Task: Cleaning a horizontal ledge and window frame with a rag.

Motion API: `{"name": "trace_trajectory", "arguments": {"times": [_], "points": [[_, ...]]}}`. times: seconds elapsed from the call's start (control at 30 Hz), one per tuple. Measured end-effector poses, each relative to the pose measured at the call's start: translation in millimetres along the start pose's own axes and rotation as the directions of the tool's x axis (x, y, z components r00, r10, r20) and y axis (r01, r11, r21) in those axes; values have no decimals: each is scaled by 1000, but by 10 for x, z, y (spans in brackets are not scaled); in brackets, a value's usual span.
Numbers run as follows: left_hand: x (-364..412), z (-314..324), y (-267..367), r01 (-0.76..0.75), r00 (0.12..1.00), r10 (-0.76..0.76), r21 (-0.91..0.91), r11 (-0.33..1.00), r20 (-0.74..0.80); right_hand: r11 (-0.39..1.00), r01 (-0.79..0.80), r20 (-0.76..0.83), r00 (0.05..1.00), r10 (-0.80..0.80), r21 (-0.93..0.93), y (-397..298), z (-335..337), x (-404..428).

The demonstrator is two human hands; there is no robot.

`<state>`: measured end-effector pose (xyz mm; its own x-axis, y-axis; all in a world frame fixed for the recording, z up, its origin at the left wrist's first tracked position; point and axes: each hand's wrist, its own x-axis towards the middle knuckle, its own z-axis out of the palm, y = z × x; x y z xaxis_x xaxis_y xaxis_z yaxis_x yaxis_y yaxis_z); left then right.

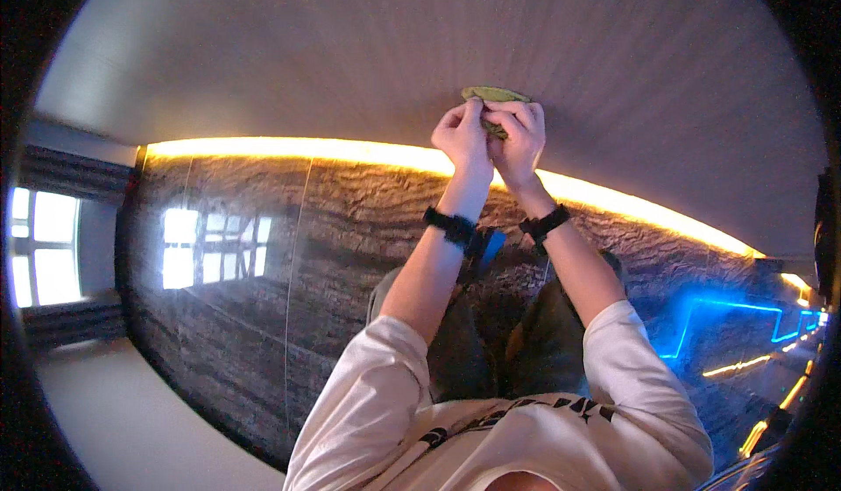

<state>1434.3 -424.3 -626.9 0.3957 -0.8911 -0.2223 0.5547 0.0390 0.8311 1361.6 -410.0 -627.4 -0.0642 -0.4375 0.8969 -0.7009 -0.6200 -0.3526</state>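
Both hands are raised close together in the upper middle of the head view, in front of a plain grey wall surface [368, 51]. My left hand [464, 133] pinches the left part of a green cloth-like piece [494, 93]. Beside it my right hand [522, 133], fingers curled, holds the same piece from the right. The piece's rounded upper edge shows above the fingers, and a folded part shows between the hands. Its exact kind is unclear. A black band [450, 226] is around the left wrist and another [545, 225] around the right.
A glowing yellow light strip [295, 149] runs along the lower edge of the grey surface. Past it lies a glossy, dark stone-patterned surface [243, 333] reflecting a window. A window [46, 248] stands at far left; blue light lines [736, 304] glow at right.
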Motion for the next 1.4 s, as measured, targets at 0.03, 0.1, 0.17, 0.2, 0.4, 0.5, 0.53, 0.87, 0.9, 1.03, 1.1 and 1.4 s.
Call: {"name": "trace_trajectory", "arguments": {"times": [0.03,0.1,0.17,0.2,0.4,0.5,0.53,0.87,0.9,1.03,1.1,1.4], "points": [[5,-123,-121,148,987,-139,96,984,-86,997,-80,87,993,79,15,-15,-45,-217],[65,-281,-349,461,887,-459,-68,885,45,997,-3,218,976,20,-82,226,-101,-335],[90,-457,-515,610,783,-538,-212,764,314,991,106,362,930,-70,-80,450,-142,-415],[79,-549,-580,649,759,-613,-171,742,220,983,179,361,920,-153,-40,522,-152,-486],[27,-633,-825,585,807,-581,-13,811,103,987,145,656,752,-61,-75,896,-228,-987],[-25,-589,-882,575,810,-586,-160,803,-32,1000,-5,599,800,11,-12,995,-139,-1172],[-32,-587,-881,564,808,-586,-211,799,-61,999,-16,645,764,30,-28,1002,-121,-1218],[162,-1026,-242,422,900,-430,-106,900,-69,985,-53,767,634,-95,166,868,219,-1308],[240,-1066,-176,456,875,-466,-99,885,-133,965,220,798,550,-246,146,894,246,-1339],[446,-1299,16,585,773,-593,-106,804,-225,891,443,756,549,-356,98,935,407,-1414],[533,-1434,94,517,816,-567,-299,802,-108,875,473,785,501,-365,105,904,471,-1417],[1294,-1472,492,621,706,-705,-418,663,-68,771,630,991,133,10,-92,311,1190,-1189]]}}
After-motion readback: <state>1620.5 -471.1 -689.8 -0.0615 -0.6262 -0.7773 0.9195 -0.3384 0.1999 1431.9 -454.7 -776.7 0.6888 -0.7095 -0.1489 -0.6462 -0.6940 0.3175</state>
